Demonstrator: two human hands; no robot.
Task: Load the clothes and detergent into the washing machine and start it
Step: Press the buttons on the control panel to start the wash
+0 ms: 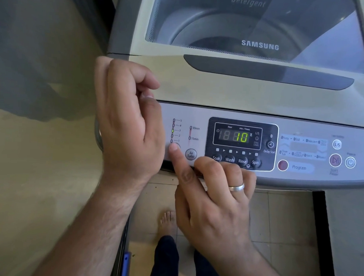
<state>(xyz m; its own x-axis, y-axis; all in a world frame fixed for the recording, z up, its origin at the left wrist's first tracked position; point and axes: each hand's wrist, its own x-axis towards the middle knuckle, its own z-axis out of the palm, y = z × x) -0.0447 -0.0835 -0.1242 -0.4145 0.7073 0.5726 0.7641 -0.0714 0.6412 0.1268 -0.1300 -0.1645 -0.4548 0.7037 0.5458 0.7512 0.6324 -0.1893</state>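
The washer [231,94] stands lid shut, with its panel [300,178] lit and reading 10. Step in hand: setting the program. The left hand [125,118] is loosely curled and empty. The right hand [213,204] presses the level button [175,146] with its index finger. Judged next: Start [335,160], far right.

Showing now: 1 washing machine [231,94], 2 hands, left hand [125,123] & right hand [213,201], 1 ring [236,187], 1 bare foot [168,221]. On the panel: 1 screen [237,137] w/ "10" glowing, 4 dark buttons in a row (Soak, Wash, Rinse, Spin), 1 Air Turbo button [190,154], 5 level lights, 1 glowing.
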